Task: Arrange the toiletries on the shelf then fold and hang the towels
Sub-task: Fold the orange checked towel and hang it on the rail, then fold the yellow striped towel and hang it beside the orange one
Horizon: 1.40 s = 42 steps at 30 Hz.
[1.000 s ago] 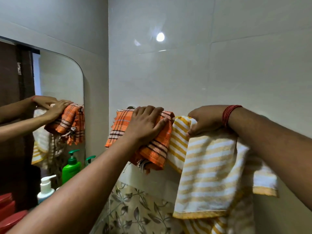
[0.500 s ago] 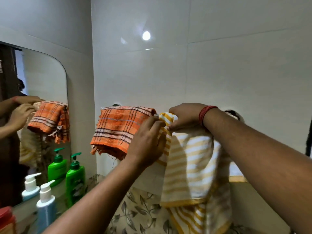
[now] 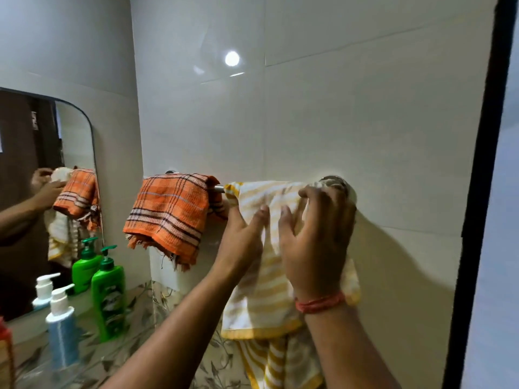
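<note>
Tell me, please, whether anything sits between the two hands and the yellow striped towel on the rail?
Nothing visible does. The left hand and right hand both already touch the yellow striped towel draped over the rail. The orange plaid towel hangs apart, further left.

— Where do the two arms sit?

— Both bare forearms rise from the lower edge toward the wall, the left one slanting in from the lower left, the right one coming up from the lower right.

— And the left hand (image 3: pixel 243 234)?

— Raised, back toward the camera, fingers pointing up and close together, the thumb spread off to the right.

— The right hand (image 3: pixel 314 240)?

— Also back toward the camera, just beside the left, its fingers curled over at the top and its thumb standing apart on the left. A red-orange thread band (image 3: pixel 320 303) circles the right wrist.

— Do the hands touch?

— Their thumbs are near, with a gap between.
</note>
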Motion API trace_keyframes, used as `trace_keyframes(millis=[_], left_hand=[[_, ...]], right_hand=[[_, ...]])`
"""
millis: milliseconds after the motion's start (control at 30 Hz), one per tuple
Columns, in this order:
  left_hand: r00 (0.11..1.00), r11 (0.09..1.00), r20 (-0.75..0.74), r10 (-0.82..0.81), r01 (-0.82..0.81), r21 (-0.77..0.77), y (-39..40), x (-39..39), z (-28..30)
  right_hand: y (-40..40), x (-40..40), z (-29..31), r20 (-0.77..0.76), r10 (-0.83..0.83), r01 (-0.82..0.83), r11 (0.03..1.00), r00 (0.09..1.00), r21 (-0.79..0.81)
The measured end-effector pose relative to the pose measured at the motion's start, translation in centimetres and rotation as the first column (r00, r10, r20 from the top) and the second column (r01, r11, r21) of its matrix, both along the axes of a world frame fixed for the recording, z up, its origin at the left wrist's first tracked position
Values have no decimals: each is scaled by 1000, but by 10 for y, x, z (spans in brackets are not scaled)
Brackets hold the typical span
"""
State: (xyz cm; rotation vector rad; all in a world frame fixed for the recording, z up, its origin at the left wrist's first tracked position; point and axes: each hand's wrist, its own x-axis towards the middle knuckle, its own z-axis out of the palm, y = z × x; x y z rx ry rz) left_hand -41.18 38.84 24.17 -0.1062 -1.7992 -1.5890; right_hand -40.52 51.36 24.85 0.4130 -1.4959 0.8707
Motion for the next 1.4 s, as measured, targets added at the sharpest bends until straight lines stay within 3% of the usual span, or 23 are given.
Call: trace_keyframes(millis=[100, 300, 500, 600, 733, 967, 1033, 1100, 1200, 1300, 1333, 1400], left_hand=[[997, 997, 26, 70, -70, 24, 14, 3, -1], [976, 976, 30, 217, -217, 29, 30, 19, -8], [943, 943, 42, 331, -330, -39, 40, 41, -25], [944, 948, 83, 318, -316, -44, 42, 50, -42], [968, 960, 89, 234, -245, 136, 44, 59, -49], [914, 917, 88, 396, -399, 20, 59, 62, -44], [914, 915, 71, 400, -402, 24, 58, 63, -52], [918, 918, 47, 394, -396, 29, 60, 65, -59], [916, 916, 36, 399, -400, 31, 63, 70, -70], [924, 924, 56, 379, -381, 23, 71, 76, -84], [927, 929, 73, 369, -371, 13, 75, 77, -90], [935, 941, 110, 337, -340, 5, 85, 82, -102]], right_hand=[[-2, -11, -30, 187, 158, -142, 985, 970, -98], [-6, -14, -42, 254, 471, -478, 878, 845, -37], [3, 0, -54, 186, 460, -476, 878, 868, 50], [7, 7, -76, 247, 548, -585, 805, 799, 104], [10, 11, -100, 370, 594, -678, 718, 714, 157], [13, 3, -127, 616, 590, -835, 502, 522, 226], [20, -2, -128, 696, 603, -903, 399, 390, 160], [27, -7, -126, 679, 676, -934, 355, 287, 41], [37, -9, -120, 505, 827, -911, 375, 247, -170], [40, -3, -99, 356, 929, -870, 254, 98, -423], [40, -1, -89, 327, 943, -866, 207, 54, -455], [35, -1, -75, 356, 933, -872, 212, 46, -442]])
